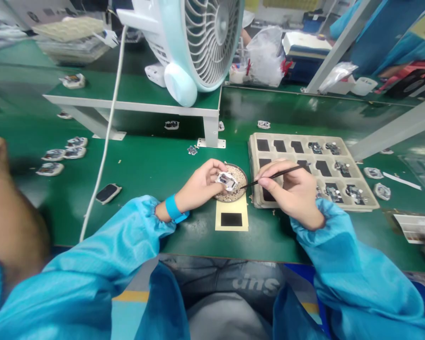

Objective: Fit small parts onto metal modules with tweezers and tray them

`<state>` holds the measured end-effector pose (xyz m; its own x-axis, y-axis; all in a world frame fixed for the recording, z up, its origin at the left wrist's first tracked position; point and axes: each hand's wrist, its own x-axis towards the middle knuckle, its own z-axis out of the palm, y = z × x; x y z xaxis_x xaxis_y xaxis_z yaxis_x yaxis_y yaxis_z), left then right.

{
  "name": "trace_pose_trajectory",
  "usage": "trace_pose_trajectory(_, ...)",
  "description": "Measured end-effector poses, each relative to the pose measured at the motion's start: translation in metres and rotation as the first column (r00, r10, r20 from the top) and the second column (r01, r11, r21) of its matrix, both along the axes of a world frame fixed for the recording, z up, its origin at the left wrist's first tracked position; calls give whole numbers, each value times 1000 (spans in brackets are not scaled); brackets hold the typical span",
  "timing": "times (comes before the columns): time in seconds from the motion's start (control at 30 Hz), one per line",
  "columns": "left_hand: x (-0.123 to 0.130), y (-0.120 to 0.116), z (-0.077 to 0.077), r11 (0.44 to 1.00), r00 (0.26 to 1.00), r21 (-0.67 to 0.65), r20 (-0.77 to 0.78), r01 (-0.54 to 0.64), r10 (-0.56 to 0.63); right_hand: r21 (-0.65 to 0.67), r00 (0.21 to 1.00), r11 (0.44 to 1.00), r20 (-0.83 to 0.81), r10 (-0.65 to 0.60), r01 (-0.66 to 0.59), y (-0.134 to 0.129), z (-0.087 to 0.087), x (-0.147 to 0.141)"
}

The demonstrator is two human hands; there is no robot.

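My left hand (pixel 202 185) grips a small white device housing (pixel 227 180) with electronic parts showing in it, between thumb and fingers. It is held over a round dish (pixel 241 173) scattered with tiny pieces. My right hand (pixel 286 186) pinches dark, thin tweezers (pixel 278 174) whose tips reach the dish beside the housing; whether they hold a tiny piece is too small to tell. Below the dish lies a yellow pad (pixel 232 228) with a black rectangle (pixel 231 219) on it. A beige compartment tray (pixel 304 204) with black screens and small circuit assemblies stands by my right hand.
A fan (pixel 186 52) stands on a raised green shelf (pixel 134 100), its white cable (pixel 108 123) running down the bench at left. Several housings (pixel 64 150) lie left, one dark-screened device (pixel 108 193) nearer. Other people's arms (pixel 14 208) show at both edges.
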<state>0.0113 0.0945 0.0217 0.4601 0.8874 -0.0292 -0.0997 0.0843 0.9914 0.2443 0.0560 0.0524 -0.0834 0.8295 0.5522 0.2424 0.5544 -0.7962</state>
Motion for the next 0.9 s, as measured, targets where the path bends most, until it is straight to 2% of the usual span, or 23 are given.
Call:
trace_pose_trajectory(0.1, -1, -1, 5, 991, 998, -131, 61, 4, 4, 56, 1000, 998, -18, -9, 10, 0, 0, -1)
trace_pose_trajectory(0.27, 1, -4, 11, 970, 1000, -242, 2, 4, -3, 149, 1000, 989, 7, -23, 21, -2, 0, -3)
trace_pose_trajectory(0.37, 3, -6, 12, 977, 997, -209, -60, -51, 39, 202, 998, 979, 52, -29, 18, -3, 0, -4)
trace_pose_trajectory(0.5, 4, -7, 12, 987, 978, -81, -168, -137, 122, 243, 995, 970, 89, -47, 24, -5, 1, -4)
trace_pose_trajectory(0.6, 4, -8, 13, 989, 975, -24, -173, -143, 137, 276, 993, 960, 91, -68, 41, -6, 3, -3)
trace_pose_trajectory(0.83, 8, -11, 5, 989, 989, -80, -87, -125, 118, 302, 970, 929, 52, -239, 213, -4, -5, -6)
trace_pose_trajectory(0.9, 9, -11, 1, 988, 991, -94, -69, -123, 117, 275, 970, 935, 34, -241, 223, -2, -8, -7)
